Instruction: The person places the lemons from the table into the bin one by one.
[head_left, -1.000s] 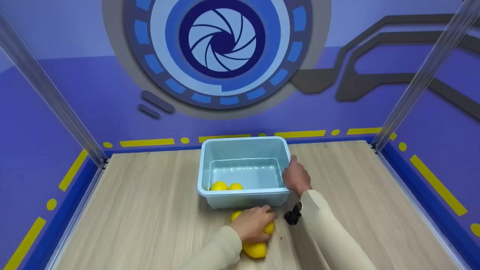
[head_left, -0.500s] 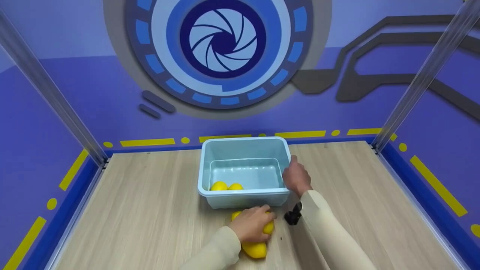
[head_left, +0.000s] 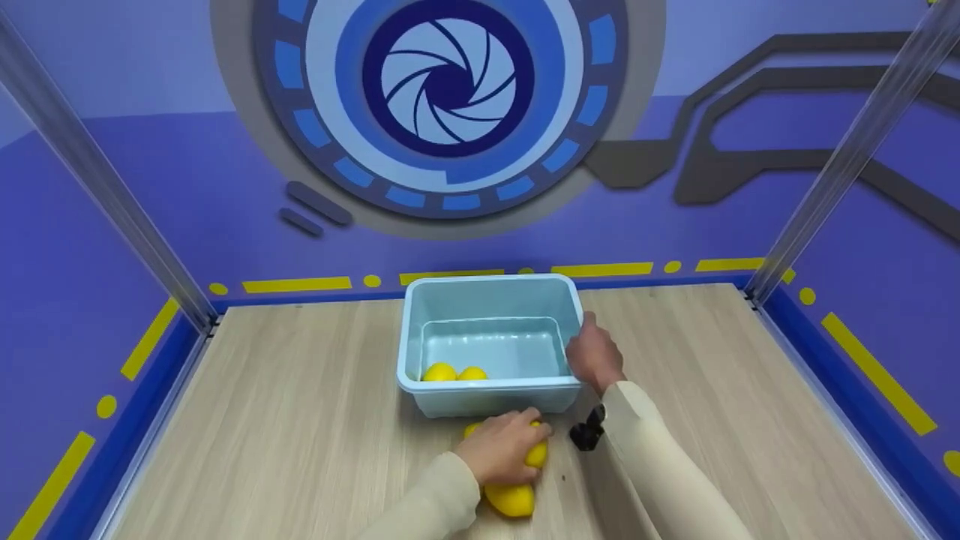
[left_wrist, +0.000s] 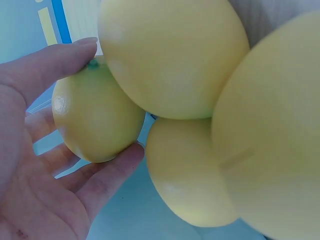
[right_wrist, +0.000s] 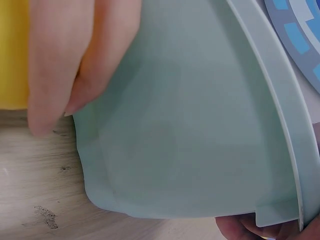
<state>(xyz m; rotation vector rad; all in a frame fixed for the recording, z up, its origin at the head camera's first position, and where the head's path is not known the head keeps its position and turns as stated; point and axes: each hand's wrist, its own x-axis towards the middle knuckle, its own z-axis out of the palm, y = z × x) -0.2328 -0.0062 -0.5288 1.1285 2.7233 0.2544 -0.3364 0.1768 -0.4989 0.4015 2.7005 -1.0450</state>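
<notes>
Just in front of the light blue plastic bin (head_left: 487, 401), my left hand (head_left: 501, 448) reaches over a cluster of yellow lemons (head_left: 511, 501) on the table. In the left wrist view, its thumb and fingers curl round one lemon (left_wrist: 97, 117) with a green stem spot. Several other lemons (left_wrist: 172, 55) crowd beside that one, very near the camera. My right hand (head_left: 594, 352) grips the bin's right side at the rim. Only some of its fingertips (right_wrist: 232, 227) show under the rim in the right wrist view. Inside the bin, two lemons (head_left: 440, 372) lie at the near left.
A pale wood-grain table (head_left: 300, 420) carries the bin near its back edge. Blue-purple printed panels (head_left: 225, 187) close off the back and both sides, with metal posts (head_left: 847, 150) at the corners. A small black device (head_left: 586, 433) sits by the right wrist.
</notes>
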